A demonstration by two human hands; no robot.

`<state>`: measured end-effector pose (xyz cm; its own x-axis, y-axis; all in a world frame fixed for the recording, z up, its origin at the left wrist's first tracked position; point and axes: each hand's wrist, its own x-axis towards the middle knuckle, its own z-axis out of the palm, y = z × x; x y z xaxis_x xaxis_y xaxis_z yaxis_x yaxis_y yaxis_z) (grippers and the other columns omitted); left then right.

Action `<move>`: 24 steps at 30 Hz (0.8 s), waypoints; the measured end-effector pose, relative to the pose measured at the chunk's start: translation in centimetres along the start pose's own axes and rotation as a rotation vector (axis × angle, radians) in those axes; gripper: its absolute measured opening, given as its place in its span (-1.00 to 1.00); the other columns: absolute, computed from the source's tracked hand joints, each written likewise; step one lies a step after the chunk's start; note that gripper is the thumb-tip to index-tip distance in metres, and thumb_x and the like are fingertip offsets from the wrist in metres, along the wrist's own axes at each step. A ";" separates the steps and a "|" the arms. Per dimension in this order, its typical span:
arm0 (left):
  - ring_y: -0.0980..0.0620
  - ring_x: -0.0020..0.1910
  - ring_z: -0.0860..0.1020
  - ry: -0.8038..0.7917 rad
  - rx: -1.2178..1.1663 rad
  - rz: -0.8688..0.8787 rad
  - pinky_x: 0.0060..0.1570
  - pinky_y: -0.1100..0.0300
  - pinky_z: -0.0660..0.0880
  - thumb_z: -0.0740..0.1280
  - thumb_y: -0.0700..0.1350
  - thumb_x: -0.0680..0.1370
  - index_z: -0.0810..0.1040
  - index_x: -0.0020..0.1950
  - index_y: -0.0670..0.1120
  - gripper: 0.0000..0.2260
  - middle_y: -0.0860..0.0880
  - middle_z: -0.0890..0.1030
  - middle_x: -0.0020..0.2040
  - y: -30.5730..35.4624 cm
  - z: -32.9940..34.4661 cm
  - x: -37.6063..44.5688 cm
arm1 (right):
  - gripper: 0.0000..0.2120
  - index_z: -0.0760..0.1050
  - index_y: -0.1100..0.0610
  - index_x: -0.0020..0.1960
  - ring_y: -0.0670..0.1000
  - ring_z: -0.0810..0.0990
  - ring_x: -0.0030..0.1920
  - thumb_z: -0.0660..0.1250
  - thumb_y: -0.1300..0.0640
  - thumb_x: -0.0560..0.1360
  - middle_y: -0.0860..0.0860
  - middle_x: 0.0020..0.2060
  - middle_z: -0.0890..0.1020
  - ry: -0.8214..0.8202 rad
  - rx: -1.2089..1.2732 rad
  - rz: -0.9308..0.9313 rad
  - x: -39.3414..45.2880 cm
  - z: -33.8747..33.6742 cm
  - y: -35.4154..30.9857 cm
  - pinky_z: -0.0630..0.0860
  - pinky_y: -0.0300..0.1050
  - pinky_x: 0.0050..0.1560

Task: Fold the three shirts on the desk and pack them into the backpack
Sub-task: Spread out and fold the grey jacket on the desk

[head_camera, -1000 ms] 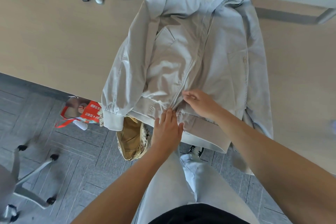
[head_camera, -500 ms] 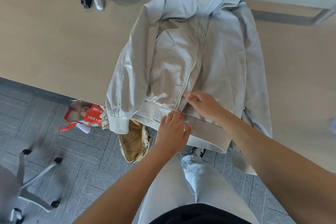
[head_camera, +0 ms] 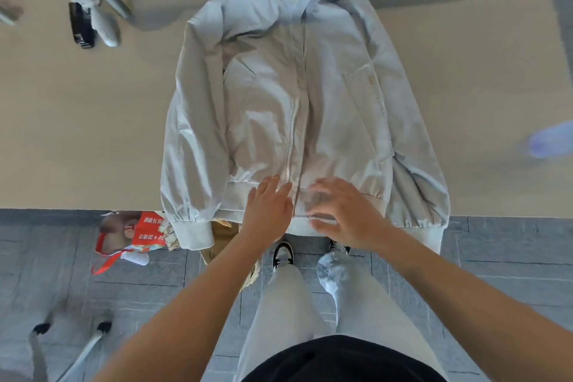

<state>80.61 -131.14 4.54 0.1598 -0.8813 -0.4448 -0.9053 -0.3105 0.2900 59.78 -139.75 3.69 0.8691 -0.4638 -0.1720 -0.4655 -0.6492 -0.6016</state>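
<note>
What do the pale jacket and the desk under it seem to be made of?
The jacket looks like thin woven cloth, perhaps nylon or polyester: faint sheen, soft creases, ribbed hem and cuffs, and a zip down the front. The desk looks like matt beige laminate or wood-look board: flat and even, with no clear grain. Neither is certain from looks alone.

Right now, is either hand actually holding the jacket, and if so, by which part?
Neither holds it. The left hand and the blurred right hand lie with straight fingers over the hem band of the grey jacket, either side of the zip.
</note>
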 end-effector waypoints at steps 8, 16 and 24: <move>-0.14 0.63 0.13 -0.047 0.064 0.128 0.54 -0.20 0.18 0.15 -0.05 0.70 0.31 0.61 -0.01 -0.55 -0.12 0.22 0.64 -2.7 0.1 -0.3 | -0.39 0.56 0.00 0.43 0.07 0.12 0.65 0.27 -0.30 0.50 0.02 0.63 0.28 -0.043 -0.286 0.154 -1.7 4.8 -3.0 -0.12 0.19 0.63; -0.15 0.65 0.08 -0.135 0.087 0.146 0.56 -0.22 0.14 0.14 0.00 0.70 0.22 0.65 0.00 -0.51 -0.12 0.13 0.68 -3.9 -1.0 -2.7 | -0.41 0.42 0.20 0.51 0.07 0.30 0.53 0.41 -0.06 0.58 -0.01 0.60 0.31 0.269 0.004 0.430 -3.7 5.0 -6.5 0.35 0.13 0.52; -0.18 0.62 0.16 -0.055 0.034 0.219 0.55 -0.16 0.15 0.14 0.07 0.71 0.16 0.66 0.02 -0.48 -0.15 0.19 0.65 -0.7 -4.1 -4.0 | -0.53 0.52 0.03 0.40 -0.12 0.37 0.52 0.39 -0.14 0.55 -0.17 0.52 0.37 0.639 0.248 0.589 -4.3 2.7 -9.2 0.49 -0.04 0.34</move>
<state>82.21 -128.91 9.61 -0.0628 -0.9052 -0.4204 -0.9287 -0.1012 0.3566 60.76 -130.12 7.88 0.2084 -0.9744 -0.0841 -0.6923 -0.0862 -0.7164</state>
